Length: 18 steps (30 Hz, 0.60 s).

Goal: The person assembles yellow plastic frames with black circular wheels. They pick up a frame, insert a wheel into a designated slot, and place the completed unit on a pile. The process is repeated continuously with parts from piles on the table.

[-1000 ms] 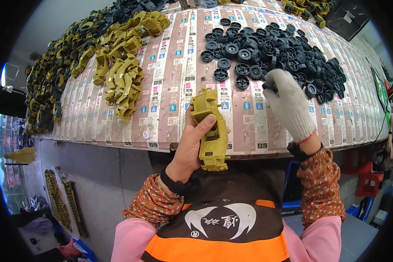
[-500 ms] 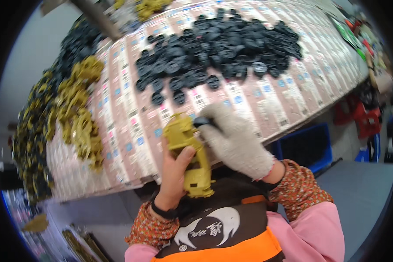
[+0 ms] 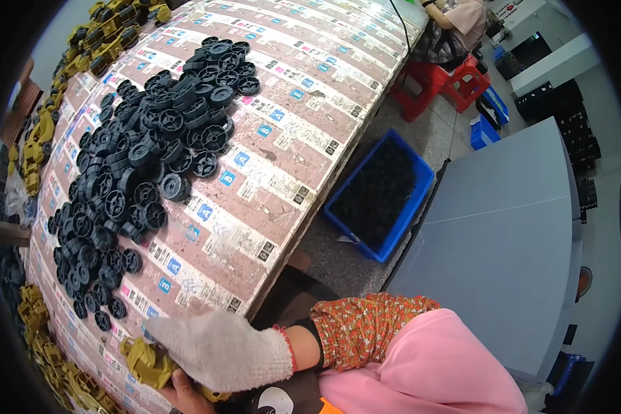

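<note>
At seven o'clock, on the worktop (image 3: 269, 172) edge, the gloved right hand (image 3: 221, 348) lies flat and open over the yellow toy body (image 3: 145, 362); the bare left hand (image 3: 186, 393) grips it from below.

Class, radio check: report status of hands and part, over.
Right hand gloved, on yellow part. Left hand bare, beneath it. Black wheels heaped beside.

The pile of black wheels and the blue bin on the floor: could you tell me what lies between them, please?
In the head view, between the black wheels and the blue bin lies only a bare stretch of label-covered table, then its edge and grey floor.
</note>
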Tool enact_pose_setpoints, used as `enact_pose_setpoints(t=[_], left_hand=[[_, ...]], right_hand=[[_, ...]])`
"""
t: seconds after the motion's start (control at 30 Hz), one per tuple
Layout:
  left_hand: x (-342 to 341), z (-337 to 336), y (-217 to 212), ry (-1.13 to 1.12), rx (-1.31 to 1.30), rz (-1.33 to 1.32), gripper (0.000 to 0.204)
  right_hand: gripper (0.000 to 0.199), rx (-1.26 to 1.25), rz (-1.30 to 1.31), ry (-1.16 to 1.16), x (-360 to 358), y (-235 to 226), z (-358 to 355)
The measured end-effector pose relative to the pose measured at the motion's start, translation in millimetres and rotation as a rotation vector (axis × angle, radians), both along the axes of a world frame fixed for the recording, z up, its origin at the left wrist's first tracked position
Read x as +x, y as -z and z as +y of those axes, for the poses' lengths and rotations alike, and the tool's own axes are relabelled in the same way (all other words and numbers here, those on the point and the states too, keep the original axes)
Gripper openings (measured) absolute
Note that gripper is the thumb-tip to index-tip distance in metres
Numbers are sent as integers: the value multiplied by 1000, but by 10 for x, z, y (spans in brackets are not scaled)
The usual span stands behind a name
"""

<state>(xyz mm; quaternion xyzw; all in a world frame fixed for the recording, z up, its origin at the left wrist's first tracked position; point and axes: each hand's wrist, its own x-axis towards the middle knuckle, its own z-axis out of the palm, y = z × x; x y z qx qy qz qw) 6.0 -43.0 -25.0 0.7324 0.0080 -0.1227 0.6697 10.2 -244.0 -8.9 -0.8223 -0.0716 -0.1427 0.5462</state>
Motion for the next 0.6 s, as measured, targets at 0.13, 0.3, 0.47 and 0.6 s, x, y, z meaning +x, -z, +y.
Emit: enact_pose_setpoints(t=[0.13,0.3,0.47,0.6], left_hand=[[-53,160,12,-39,60,116,82],[-150,340,65,12,138,221,81],[-157,356,34,25,180,278,79],[-103,375,29,52,188,289,78]], right_hand=[[44,35,-38,-28,30,-82,-133],[35,8,14,-47,18,-122,-111],[35,-153,123,83,11,-11,160],[35,-72,68,115,-9,114,230]])
